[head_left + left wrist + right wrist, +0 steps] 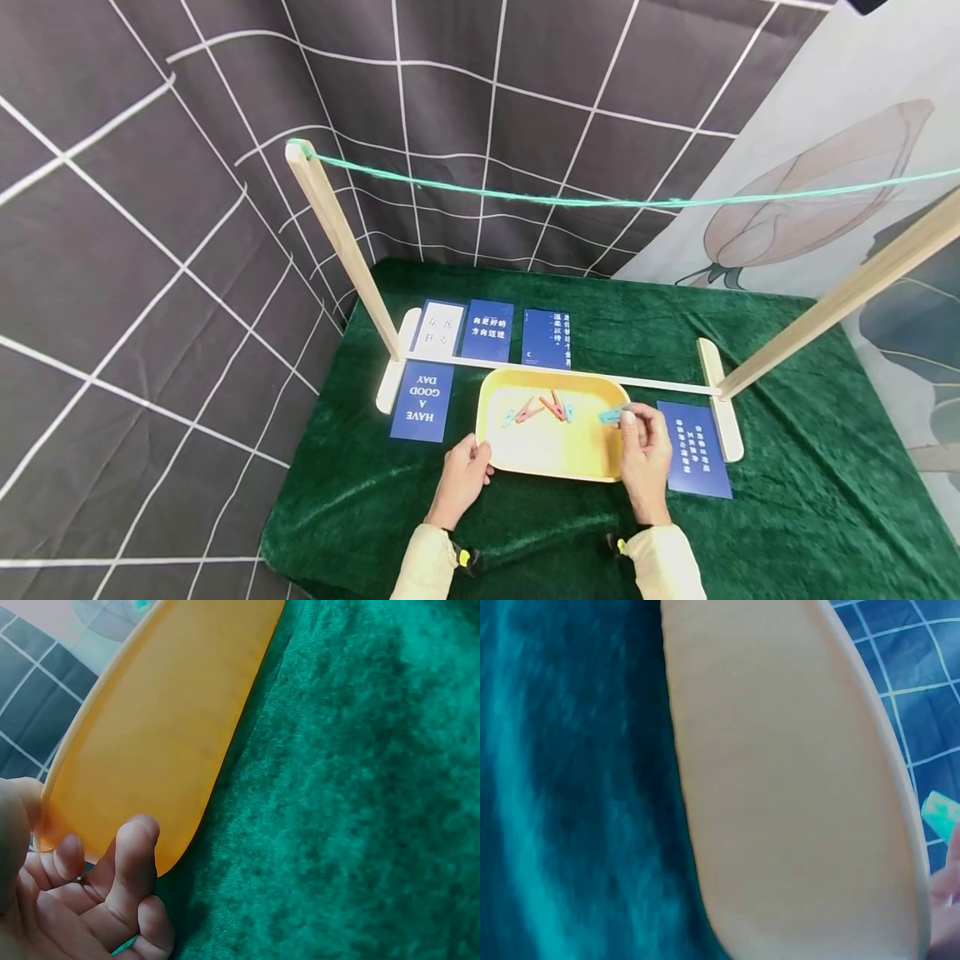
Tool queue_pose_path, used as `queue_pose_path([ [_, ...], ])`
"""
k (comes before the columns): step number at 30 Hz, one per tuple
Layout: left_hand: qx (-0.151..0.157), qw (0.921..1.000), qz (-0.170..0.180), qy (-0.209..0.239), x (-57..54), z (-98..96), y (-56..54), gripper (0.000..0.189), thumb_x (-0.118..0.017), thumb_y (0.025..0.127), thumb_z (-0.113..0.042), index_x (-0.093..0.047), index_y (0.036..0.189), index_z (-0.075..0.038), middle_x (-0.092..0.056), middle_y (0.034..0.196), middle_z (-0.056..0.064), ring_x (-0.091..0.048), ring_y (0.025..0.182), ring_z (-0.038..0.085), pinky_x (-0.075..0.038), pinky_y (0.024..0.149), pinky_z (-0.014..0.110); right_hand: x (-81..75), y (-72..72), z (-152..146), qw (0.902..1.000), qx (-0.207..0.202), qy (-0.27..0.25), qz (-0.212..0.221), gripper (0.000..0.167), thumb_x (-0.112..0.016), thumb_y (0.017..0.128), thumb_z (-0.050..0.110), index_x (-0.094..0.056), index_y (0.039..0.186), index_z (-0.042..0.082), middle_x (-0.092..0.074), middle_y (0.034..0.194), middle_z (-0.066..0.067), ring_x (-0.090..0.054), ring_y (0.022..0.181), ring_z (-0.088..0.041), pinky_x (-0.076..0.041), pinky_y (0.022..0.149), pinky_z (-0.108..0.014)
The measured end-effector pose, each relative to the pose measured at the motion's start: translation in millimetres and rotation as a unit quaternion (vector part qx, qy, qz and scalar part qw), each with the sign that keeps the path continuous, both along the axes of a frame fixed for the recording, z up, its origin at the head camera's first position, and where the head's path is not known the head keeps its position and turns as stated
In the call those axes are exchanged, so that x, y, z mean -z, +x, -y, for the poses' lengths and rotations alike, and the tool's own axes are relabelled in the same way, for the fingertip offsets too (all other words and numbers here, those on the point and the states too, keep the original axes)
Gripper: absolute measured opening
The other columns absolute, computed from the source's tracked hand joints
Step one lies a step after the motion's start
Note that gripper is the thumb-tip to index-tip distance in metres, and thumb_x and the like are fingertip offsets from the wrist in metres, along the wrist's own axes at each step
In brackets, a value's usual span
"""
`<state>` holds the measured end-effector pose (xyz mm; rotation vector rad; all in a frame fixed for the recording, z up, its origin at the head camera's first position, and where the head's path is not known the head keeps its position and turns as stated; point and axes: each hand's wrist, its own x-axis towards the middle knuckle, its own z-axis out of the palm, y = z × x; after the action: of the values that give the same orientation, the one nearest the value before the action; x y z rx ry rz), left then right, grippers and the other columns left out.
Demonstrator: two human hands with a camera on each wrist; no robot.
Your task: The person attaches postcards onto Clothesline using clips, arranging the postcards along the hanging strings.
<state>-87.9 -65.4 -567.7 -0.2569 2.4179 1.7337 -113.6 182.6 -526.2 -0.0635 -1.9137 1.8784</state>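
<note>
A yellow tray [555, 457] lies on the green cloth, its near side toward me. My left hand [462, 477] grips the near left corner, thumb at the rim and fingers [136, 851] curled against the outer wall. Over the tray's right end, my right hand [647, 458] pinches a blue clothespin [610, 415] between thumb and fingertips. In the right wrist view only the end of that clothespin [941, 814] shows past the rim. Inside the tray lie two red-and-blue clothespins, a left one [528, 411] and a right one [555, 406].
Behind the tray runs the white crossbar [660, 382] of a wooden frame, with a left post [345, 242] and a right post [840, 317]. A green string [555, 200] stretches between them. Several printed cards, such as a blue card [693, 450], lie on the green cloth [360, 508].
</note>
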Motion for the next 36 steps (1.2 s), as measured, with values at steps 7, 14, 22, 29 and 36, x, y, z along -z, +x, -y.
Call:
queue_pose_path([
  [7, 0.001, 0.9999, -0.002, 0.01, 0.4, -2.9, 0.5, 0.026, -0.046, 0.093, -0.02, -0.046, 0.071, -0.006, -0.059, 0.066, 0.005, -0.058, 0.053, 0.015, -0.047, 0.052, 0.026, 11.5, -2.7, -3, 0.9954, -0.04, -0.076, 0.042, 0.039, -0.05, 0.092, 0.002, -0.043, 0.129, -0.009, -0.061, 0.1, -0.005, -0.06, 0.078, -0.008, -0.047, 0.071, -0.015],
  [14, 0.001, 0.9999, -0.004, 0.01, -0.5, -2.6, 0.6, 0.025, -0.045, 0.094, -0.019, -0.047, 0.073, -0.006, -0.059, 0.067, 0.006, -0.057, 0.053, 0.016, -0.047, 0.052, 0.026, 11.2, -1.6, -2, 0.9941, -0.08, -0.07, 0.024, 0.03, -0.049, 0.09, -0.004, -0.048, 0.117, -0.018, -0.063, 0.095, -0.006, -0.061, 0.078, -0.009, -0.048, 0.073, -0.016],
  [22, -0.001, 0.9999, -0.006, 0.012, 0.6, -3.2, 1.0, 0.024, -0.045, 0.095, -0.021, -0.049, 0.075, -0.007, -0.059, 0.067, 0.003, -0.056, 0.053, 0.014, -0.047, 0.053, 0.026, 13.9, -3.5, 3, 0.9937, -0.084, -0.068, -0.027, 0.023, -0.05, 0.087, -0.012, -0.046, 0.106, -0.024, -0.061, 0.097, -0.008, -0.059, 0.089, -0.009, -0.045, 0.08, -0.014],
  [29, -0.004, 0.9999, -0.007, 0.009, 1.0, -3.2, 0.8, 0.025, -0.045, 0.095, -0.021, -0.048, 0.075, -0.006, -0.058, 0.066, 0.003, -0.056, 0.053, 0.014, -0.047, 0.053, 0.025, 19.4, -5.1, 6, 0.9894, -0.099, -0.061, -0.088, 0.017, -0.047, 0.083, -0.02, -0.043, 0.099, -0.027, -0.062, 0.095, -0.011, -0.058, 0.086, -0.01, -0.044, 0.076, -0.015],
  [36, 0.03, 0.9994, 0.005, -0.017, -7.4, 6.5, 0.1, 0.03, -0.047, 0.095, -0.029, -0.051, 0.075, -0.007, -0.058, 0.068, 0.003, -0.058, 0.056, 0.014, -0.045, 0.053, 0.026, 22.3, -3.2, 9, 0.9893, -0.104, -0.059, -0.084, 0.016, -0.048, 0.082, -0.021, -0.043, 0.096, -0.027, -0.061, 0.095, -0.008, -0.059, 0.083, -0.01, -0.045, 0.073, -0.014],
])
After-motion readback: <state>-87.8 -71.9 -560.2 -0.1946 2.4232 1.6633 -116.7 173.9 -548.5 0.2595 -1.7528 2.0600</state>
